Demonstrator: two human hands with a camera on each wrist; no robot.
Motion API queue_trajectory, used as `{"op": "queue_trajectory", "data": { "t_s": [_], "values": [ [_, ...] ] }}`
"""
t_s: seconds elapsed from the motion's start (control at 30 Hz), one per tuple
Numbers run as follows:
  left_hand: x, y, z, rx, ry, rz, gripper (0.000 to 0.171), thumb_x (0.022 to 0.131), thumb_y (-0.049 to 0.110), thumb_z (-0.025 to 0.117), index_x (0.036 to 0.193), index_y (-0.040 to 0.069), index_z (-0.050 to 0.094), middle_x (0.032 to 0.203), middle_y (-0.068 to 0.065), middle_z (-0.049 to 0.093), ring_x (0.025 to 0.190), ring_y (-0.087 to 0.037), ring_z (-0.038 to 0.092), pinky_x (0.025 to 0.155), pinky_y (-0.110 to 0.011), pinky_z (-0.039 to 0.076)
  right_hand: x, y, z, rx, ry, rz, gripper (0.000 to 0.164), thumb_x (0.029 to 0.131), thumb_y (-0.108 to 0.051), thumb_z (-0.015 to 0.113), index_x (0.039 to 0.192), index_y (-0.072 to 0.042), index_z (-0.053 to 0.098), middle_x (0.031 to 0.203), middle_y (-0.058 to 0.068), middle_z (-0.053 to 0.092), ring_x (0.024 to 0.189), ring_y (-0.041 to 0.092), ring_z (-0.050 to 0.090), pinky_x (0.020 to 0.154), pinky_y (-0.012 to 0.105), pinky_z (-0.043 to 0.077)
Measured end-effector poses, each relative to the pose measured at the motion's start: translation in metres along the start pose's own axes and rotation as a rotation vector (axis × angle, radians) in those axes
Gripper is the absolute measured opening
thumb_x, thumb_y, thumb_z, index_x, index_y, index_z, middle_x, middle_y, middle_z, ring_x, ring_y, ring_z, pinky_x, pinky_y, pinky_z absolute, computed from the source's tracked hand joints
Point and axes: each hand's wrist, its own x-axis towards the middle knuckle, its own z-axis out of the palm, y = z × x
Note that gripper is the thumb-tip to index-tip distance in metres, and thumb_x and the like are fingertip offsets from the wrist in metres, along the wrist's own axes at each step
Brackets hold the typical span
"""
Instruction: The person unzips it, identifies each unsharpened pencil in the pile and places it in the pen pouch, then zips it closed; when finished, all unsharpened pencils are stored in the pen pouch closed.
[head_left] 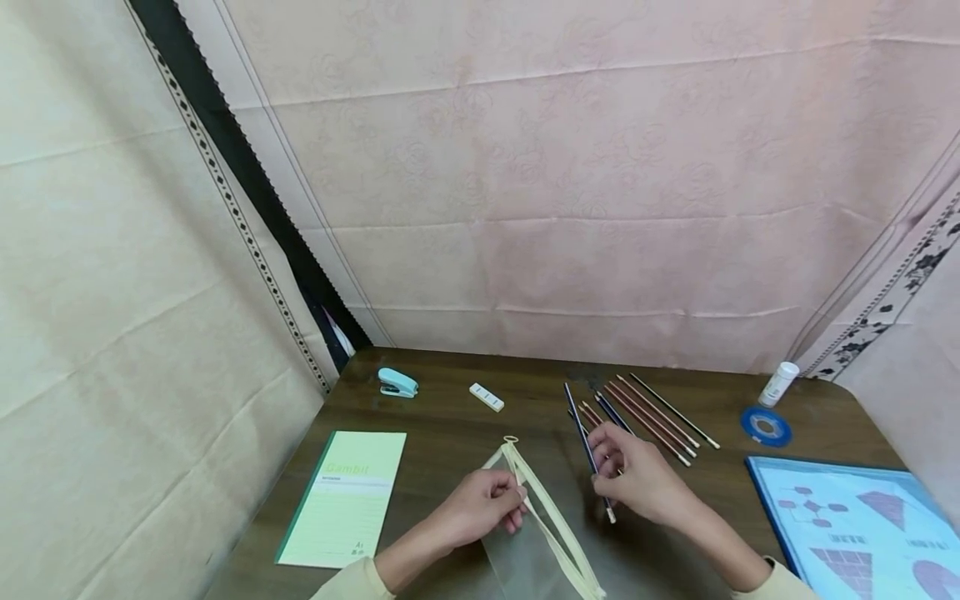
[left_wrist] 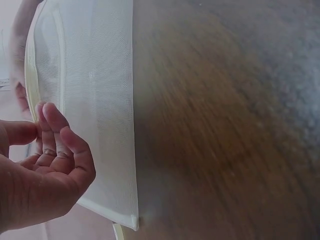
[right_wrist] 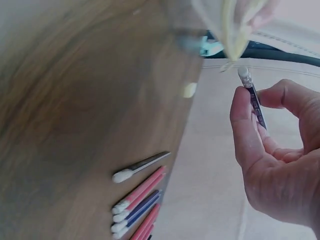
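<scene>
My left hand (head_left: 483, 507) pinches the pale yellow zip edge of a see-through mesh zipper pouch (left_wrist: 100, 115). The mouth of the pouch gapes, with its two yellow edges apart and a ring pull at the far end. Between thumb and fingers, my right hand (head_left: 641, 477) holds a dark pencil (right_wrist: 256, 106) just right of the pouch, its white eraser end toward me. Beyond that hand, several red-brown and dark pencils (head_left: 651, 419) lie side by side on the table; the hand covers part of them in the head view.
A green notebook (head_left: 347, 500) lies at left, with a light blue stapler (head_left: 397, 382) behind it. A white eraser (head_left: 487, 397) sits at the back middle. At right are a glue stick (head_left: 778, 385), blue tape roll (head_left: 766, 426) and blue folder (head_left: 862, 521). Cloth hangs behind the table.
</scene>
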Motion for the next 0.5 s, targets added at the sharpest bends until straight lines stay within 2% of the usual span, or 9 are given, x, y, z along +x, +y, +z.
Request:
{"op": "queue_trajectory", "data": {
  "t_s": [0.1,0.3,0.5],
  "values": [
    [0.001,0.0,0.0,0.009,0.0,0.001,0.025,0.097,0.025,0.056,0.083,0.007,0.066,0.072,-0.009,0.07,0.061,-0.015,0.064,0.062,-0.031,0.055,-0.006,-0.008,0.0,0.116,-0.035,-0.014,0.044,0.079,-0.003,0.073,0.116,-0.016,0.051,0.094,0.019,0.062,0.074,0.017,0.065,0.056,0.038,0.056],
    [0.002,0.002,0.0,0.02,0.008,0.008,0.026,0.097,0.025,0.056,0.081,0.008,0.066,0.071,-0.009,0.07,0.061,-0.015,0.065,0.063,-0.031,0.055,-0.017,-0.017,0.008,0.31,-0.073,-0.051,0.075,0.082,-0.007,0.075,0.142,-0.025,0.034,0.102,0.025,0.059,0.079,0.028,0.07,0.06,0.045,0.057],
    [0.004,0.004,0.001,0.032,0.002,0.033,0.026,0.097,0.028,0.056,0.082,0.01,0.066,0.07,-0.004,0.069,0.061,-0.013,0.066,0.066,-0.026,0.054,-0.023,-0.024,0.015,0.408,-0.053,-0.038,0.08,0.082,-0.005,0.074,0.145,-0.025,0.029,0.104,0.024,0.059,0.085,0.037,0.068,0.061,0.045,0.058]
  ]
}}
